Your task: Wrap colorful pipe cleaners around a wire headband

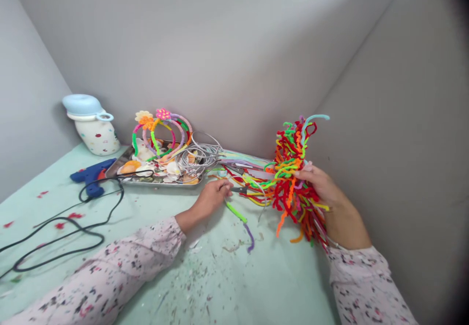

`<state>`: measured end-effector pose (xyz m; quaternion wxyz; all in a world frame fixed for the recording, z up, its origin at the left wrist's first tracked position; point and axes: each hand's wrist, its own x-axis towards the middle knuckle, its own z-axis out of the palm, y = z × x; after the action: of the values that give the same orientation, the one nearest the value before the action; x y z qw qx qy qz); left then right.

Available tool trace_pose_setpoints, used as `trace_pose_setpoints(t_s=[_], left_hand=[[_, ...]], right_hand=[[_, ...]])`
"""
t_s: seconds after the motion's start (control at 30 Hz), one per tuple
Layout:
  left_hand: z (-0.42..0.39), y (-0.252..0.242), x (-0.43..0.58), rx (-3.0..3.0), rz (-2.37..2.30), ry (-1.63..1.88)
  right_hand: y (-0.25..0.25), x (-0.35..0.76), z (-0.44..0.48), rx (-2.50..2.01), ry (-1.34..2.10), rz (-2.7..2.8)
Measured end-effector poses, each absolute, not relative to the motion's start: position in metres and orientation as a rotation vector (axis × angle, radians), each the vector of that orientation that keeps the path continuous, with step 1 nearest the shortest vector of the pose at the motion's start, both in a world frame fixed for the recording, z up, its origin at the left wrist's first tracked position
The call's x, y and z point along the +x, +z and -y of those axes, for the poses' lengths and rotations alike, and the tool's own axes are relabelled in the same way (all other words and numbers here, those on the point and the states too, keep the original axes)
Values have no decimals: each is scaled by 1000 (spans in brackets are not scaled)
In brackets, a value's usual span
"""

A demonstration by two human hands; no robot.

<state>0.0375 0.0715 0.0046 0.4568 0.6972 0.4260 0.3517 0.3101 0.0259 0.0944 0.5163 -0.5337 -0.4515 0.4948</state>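
My left hand is closed in a pinch, and a green and purple chenille stem hangs down from its fingertips. Just to its right lies a dark-tipped tool, partly hidden by chenille stems. At the right, my right hand is closed at the edge of a big tangled heap of chenille stems in red, orange, green and other colours. Its thumb and fingers press into the heap; which stems they grip is hidden. Long straight stems run leftward out from under the heap.
A metal tray holds felt-like pieces, flower-topped hoops and a coil of silver wire. Left of it lie a blue glue gun with a black cord and a white jar with a blue lid. Grey walls rise behind and right.
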Motion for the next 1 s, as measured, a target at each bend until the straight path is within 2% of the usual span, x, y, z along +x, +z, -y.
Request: trace_pose_setpoints(t_s=[0.1, 0.27, 0.33, 0.6, 0.8, 1.0], left_hand=[[-70, 12, 34, 1479, -947, 830], [-72, 23, 23, 1238, -769, 720], [-73, 23, 21, 1260, -765, 661], [-72, 10, 22, 1824, -953, 469], [-71, 15, 26, 2217, -1103, 660], [-63, 32, 34, 2127, -1008, 861]], right_hand=[[93, 317, -28, -1382, 1111, 1127], [93, 326, -28, -1777, 597, 1212], [94, 329, -26, -1812, 519, 1220], [97, 324, -18, -1247, 1111, 1114], [95, 310, -21, -1204, 1154, 975], [94, 302, -27, -1105, 1245, 849]])
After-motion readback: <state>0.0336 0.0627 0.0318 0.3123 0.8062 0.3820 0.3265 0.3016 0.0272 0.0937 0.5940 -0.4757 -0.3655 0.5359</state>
